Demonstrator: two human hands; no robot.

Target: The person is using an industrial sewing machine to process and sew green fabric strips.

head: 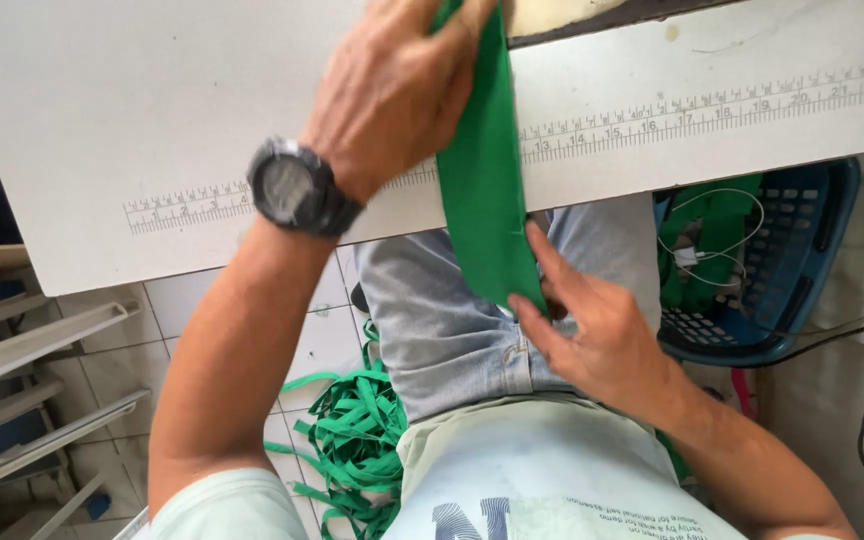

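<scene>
Two hands: left hand (392,90) at twelve o'clock, right hand (592,320) at four. One green fabric strip (482,170), one wristwatch (292,188), one blue basket (792,270) at three.

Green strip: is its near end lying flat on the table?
No, the green strip hangs past the table edge, and the right hand pinches its near end over the lap.

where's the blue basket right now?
In the head view the blue basket sits on the floor at right, below the white table edge, beside the person's right hand; green fabric and white cords lie inside it.
</scene>
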